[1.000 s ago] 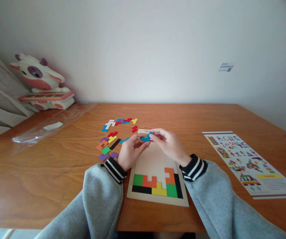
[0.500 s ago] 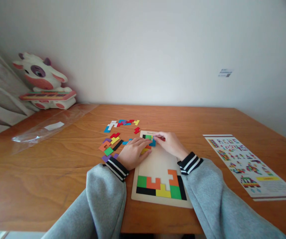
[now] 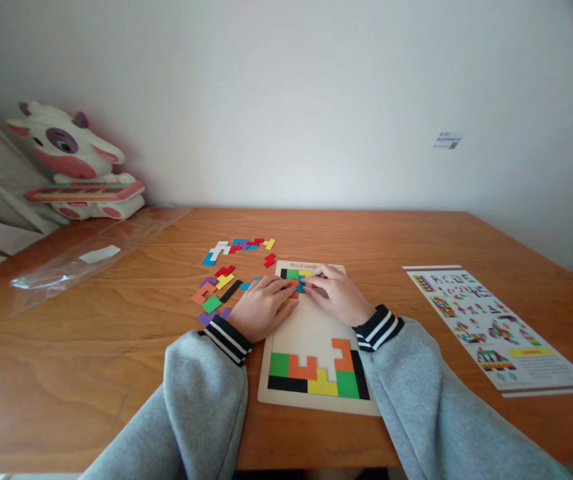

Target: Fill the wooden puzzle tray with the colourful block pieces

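A pale wooden puzzle board (image 3: 311,327) lies flat on the table, with colored pieces set along its near and far ends. My left hand (image 3: 262,307) rests over its left edge, fingers stretched out near an orange piece (image 3: 295,284). At the far end, the fingertips of my right hand (image 3: 340,295) are closed at a blue puzzle piece (image 3: 302,286), partly covering it. A green piece (image 3: 292,274) and a yellow piece (image 3: 305,273) sit just beyond. Near my side of the board are green, orange, black and yellow pieces (image 3: 322,382).
Loose pieces (image 3: 211,305) lie left of the board, and more (image 3: 219,250) lie farther back. A printed pattern sheet (image 3: 496,333) is at the right. A clear plastic bag (image 3: 86,260) and a cow-shaped toy keyboard (image 3: 84,167) occupy the left side. A wall closes off the back.
My right hand has shifted slightly toward me, and its fingers now bear on the blue piece. Yellow shows more fully beyond it. The whole view has moved slightly.
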The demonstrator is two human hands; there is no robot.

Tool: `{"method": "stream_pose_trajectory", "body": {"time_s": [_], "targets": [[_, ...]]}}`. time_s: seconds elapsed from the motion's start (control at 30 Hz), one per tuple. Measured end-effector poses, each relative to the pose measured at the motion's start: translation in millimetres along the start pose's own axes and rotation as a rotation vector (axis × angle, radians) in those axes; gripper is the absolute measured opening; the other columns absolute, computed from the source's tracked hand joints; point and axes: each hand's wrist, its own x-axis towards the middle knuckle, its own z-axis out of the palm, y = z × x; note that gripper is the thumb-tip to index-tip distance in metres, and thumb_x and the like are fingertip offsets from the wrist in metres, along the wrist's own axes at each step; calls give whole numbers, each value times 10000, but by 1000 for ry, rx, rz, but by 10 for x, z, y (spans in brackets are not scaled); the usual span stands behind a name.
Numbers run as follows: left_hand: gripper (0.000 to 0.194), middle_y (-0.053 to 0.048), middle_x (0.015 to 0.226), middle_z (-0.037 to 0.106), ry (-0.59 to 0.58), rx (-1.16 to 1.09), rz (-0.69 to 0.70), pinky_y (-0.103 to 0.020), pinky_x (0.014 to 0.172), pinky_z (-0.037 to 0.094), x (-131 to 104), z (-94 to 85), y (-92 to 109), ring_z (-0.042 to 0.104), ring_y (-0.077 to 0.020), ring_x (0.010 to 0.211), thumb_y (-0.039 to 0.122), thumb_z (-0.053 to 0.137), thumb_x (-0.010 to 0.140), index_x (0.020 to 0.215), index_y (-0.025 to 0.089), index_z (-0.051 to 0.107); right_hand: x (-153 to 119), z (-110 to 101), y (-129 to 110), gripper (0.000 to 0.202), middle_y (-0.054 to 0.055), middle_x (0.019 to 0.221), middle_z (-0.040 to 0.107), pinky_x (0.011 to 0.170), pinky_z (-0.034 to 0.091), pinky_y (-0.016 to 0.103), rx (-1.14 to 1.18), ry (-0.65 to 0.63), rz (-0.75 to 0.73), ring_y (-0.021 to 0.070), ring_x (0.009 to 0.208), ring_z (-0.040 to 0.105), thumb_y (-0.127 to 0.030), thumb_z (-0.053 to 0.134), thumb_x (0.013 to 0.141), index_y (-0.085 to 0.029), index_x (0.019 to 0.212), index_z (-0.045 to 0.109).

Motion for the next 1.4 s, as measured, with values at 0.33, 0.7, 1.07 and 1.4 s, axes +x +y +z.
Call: {"method": "stream_pose_trajectory", "body": {"time_s": [0.33,0.7,1.07,1.4], "targets": [[379,-107,1319,659,-3,14,-36,-486,1037,504,-10,20,-1,597,-283,1197,363,484,1008,1311,177,614,-19,-11,-17,275,104,1006,622,890,520,423,-105,-20,-15,244,960,608,-362,591,965,-212,1129,753],[317,-90,1280,679,22,1,132,-446,1009,529,-16,1,-31,622,-251,1174,254,493,991,1269,202,636,-26,-25,14,332,107,1137,684,980,500,452,-49,47,29,270,1084,622,-347,680,907,-193,1201,675],[306,-113,1233,703,-19,-31,89,-447,991,540,-23,-7,-33,654,-257,1157,241,494,978,1242,162,627,-68,-89,102,551,137,1342,652,1047,476,486,-3,-20,-42,281,1230,612,-340,628,931,-174,1437,488],[292,-99,1290,671,-7,-28,114,-449,999,533,-14,-34,-35,628,-256,1183,271,501,982,1236,191,620,-172,-168,349,402,113,1266,676,1048,492,477,24,137,43,265,1188,628,-400,607,941,-207,1293,595]]}}
